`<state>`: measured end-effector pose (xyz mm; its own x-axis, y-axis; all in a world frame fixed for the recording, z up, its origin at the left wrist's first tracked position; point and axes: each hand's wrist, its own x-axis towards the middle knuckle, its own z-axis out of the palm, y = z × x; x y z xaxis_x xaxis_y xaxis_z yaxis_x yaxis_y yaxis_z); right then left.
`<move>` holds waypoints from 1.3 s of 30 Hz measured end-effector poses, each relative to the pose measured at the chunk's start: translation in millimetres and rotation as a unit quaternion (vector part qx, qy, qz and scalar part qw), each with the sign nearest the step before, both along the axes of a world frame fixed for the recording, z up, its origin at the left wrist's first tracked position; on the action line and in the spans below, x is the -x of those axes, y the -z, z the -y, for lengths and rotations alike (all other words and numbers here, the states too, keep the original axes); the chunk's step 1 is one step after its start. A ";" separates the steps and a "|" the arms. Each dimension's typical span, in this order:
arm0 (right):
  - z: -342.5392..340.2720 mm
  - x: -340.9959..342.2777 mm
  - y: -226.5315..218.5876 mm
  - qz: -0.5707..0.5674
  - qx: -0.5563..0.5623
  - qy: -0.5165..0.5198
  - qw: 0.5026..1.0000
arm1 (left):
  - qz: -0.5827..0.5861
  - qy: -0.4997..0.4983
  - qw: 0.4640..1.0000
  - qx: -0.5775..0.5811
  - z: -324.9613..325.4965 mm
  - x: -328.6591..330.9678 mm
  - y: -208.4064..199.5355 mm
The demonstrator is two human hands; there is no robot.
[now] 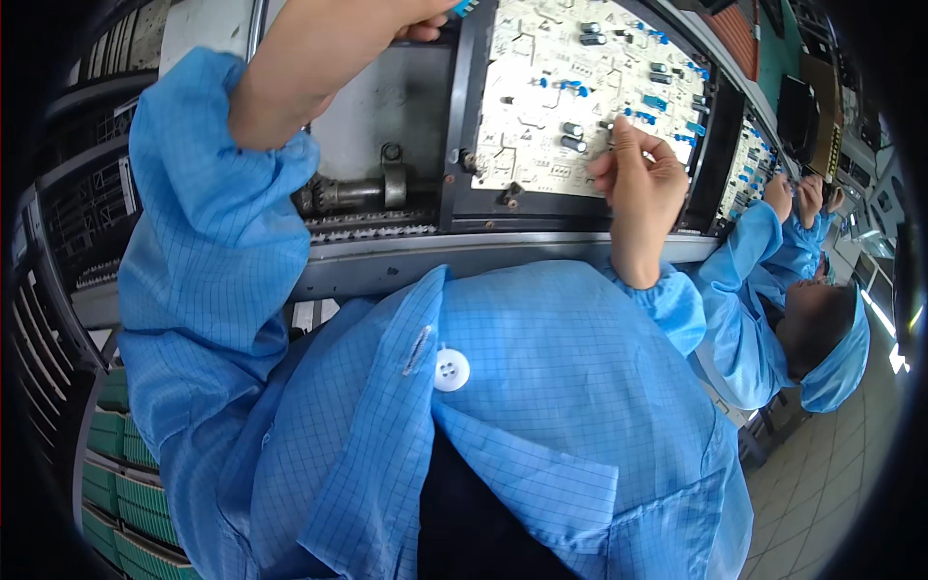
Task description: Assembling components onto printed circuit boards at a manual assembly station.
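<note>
A pale circuit board (527, 106) sits in a dark frame (464, 116) in front of me. Black cylindrical capacitors (573, 143) and small blue components (655, 102) stand on it. My right hand (646, 188) is over the board's near right part, thumb and forefinger pinched beside a small dark capacitor. Whatever those fingertips hold, if anything, is hidden. Past the board's far left corner, my left hand (418, 19) is partly cut off by the upper edge. Its fingers are curled, with a blue component (465, 8) at their tips.
A metal rail with a chain (377, 232) runs along my side of the line. To the right, a co-worker in blue (764, 280) reaches over another populated board (749, 169). Green slotted racks (130, 464) stand at the lower left.
</note>
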<state>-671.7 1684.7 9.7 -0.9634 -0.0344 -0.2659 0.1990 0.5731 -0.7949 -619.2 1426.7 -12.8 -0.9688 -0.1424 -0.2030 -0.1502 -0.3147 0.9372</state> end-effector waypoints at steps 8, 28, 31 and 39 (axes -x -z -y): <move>2.1 -9.1 2.5 -0.036 -0.020 -0.004 0.999 | -0.011 0.048 0.997 0.055 13.8 -5.5 18.5; 0.3 -8.4 5.4 -0.022 -0.002 -0.008 1.000 | -0.012 0.038 0.998 0.041 13.9 -8.0 14.4; -2.1 -9.1 5.3 -0.037 -0.031 -0.016 0.999 | -0.021 0.019 0.999 0.018 11.1 -6.9 10.0; -2.7 -6.5 11.3 -0.055 -0.067 -0.034 0.996 | -0.003 0.011 1.000 0.013 14.6 -7.6 12.3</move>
<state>-665.2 1687.4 -1.6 -0.9836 -0.0721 -0.1652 0.0717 0.6841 -0.7258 -611.6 1412.2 -25.1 -0.9730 -0.1266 -0.1928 -0.1501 -0.2871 0.9461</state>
